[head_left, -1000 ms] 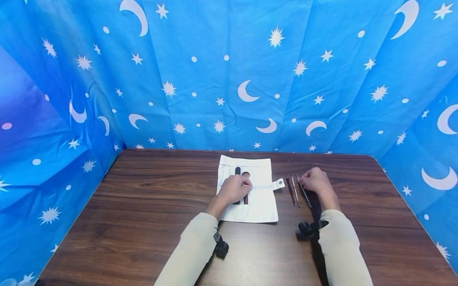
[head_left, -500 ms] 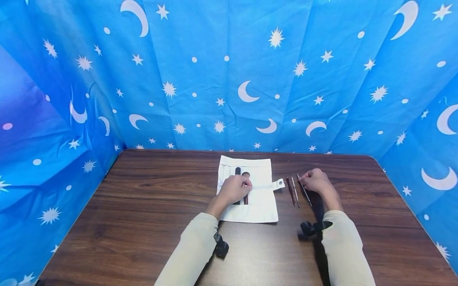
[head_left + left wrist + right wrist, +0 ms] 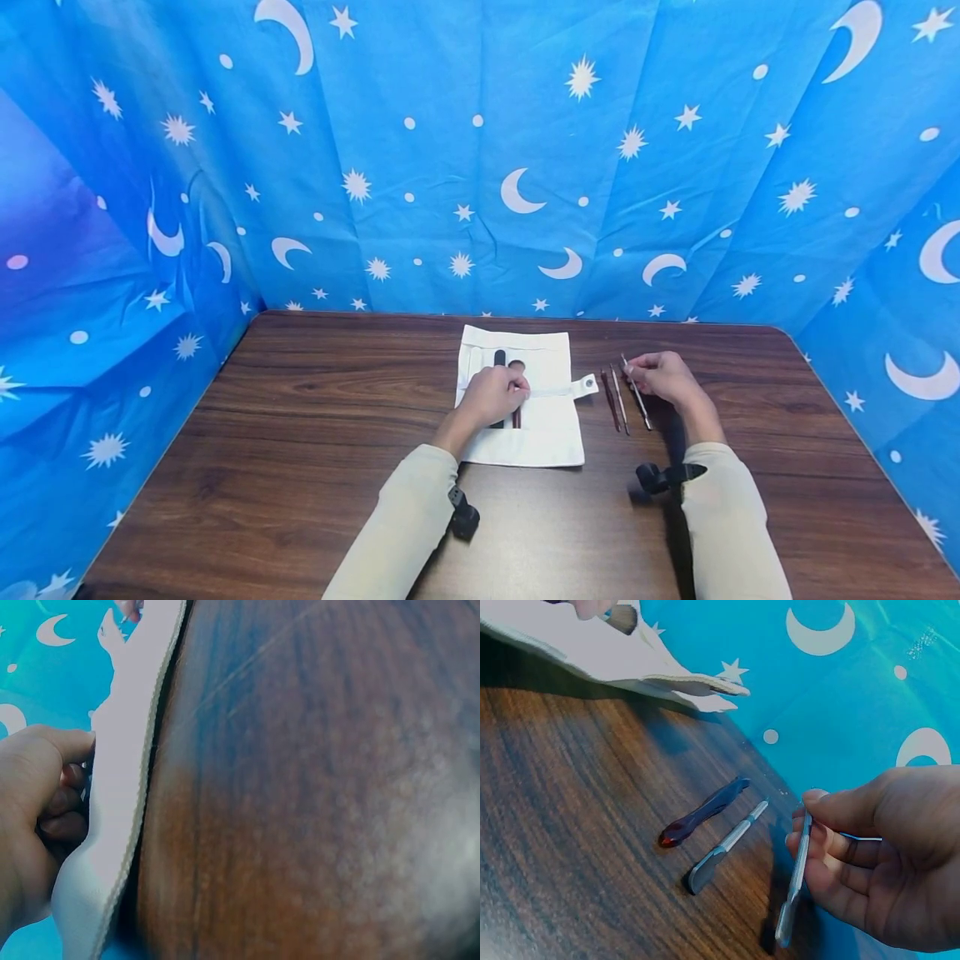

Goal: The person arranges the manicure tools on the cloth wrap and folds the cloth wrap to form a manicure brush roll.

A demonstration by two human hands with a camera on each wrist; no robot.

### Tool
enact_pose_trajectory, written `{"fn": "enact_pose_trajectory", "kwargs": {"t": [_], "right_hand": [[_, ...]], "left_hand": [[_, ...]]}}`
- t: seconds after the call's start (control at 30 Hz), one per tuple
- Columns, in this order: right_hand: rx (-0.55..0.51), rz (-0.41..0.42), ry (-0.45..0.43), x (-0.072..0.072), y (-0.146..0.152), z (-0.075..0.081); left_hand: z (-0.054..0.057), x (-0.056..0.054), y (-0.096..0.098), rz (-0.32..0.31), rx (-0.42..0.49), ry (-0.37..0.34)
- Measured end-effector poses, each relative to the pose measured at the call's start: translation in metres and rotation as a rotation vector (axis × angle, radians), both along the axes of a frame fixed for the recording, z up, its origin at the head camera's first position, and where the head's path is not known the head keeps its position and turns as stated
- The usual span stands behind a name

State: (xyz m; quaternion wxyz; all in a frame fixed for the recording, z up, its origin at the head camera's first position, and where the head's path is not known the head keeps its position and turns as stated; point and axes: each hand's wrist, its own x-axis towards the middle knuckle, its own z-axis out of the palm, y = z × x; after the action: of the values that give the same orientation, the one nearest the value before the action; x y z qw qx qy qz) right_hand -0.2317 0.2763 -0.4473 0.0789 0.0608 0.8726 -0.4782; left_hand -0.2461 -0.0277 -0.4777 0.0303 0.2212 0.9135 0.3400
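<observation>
Right hand (image 3: 667,382) pinching silver tool (image 3: 799,866) near far end. Left hand (image 3: 491,394), fingers curled, pinching white pouch (image 3: 551,437) at pocket edge. Inside pouch: brush (image 3: 517,366), black stick (image 3: 500,358). Between pouch and right hand, on wooden table (image 3: 337,475): dark red tool (image 3: 705,814), second silver tool (image 3: 724,849).

Slim silver tool (image 3: 798,868) aslant in right fingers (image 3: 840,891), white pouch (image 3: 551,437) leftward.
</observation>
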Motion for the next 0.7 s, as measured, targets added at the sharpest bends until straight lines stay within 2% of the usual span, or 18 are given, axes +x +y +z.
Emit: {"fn": "enact_pose_trajectory", "kwargs": {"t": [0.3, 0.6, 0.7], "right_hand": [[-0.056, 0.045, 0.043, -0.004, -0.002, 0.008], [-0.277, 0.013, 0.156, -0.015, -0.014, 0.016], [-0.291, -0.007, 0.176, -0.019, -0.021, 0.02]], "left_hand": [[0.001, -0.001, 0.0, 0.001, -0.011, -0.016], [0.001, 0.001, 0.0, 0.003, -0.008, -0.024], [0.002, 0.002, 0.0, 0.005, -0.005, -0.034]]}}
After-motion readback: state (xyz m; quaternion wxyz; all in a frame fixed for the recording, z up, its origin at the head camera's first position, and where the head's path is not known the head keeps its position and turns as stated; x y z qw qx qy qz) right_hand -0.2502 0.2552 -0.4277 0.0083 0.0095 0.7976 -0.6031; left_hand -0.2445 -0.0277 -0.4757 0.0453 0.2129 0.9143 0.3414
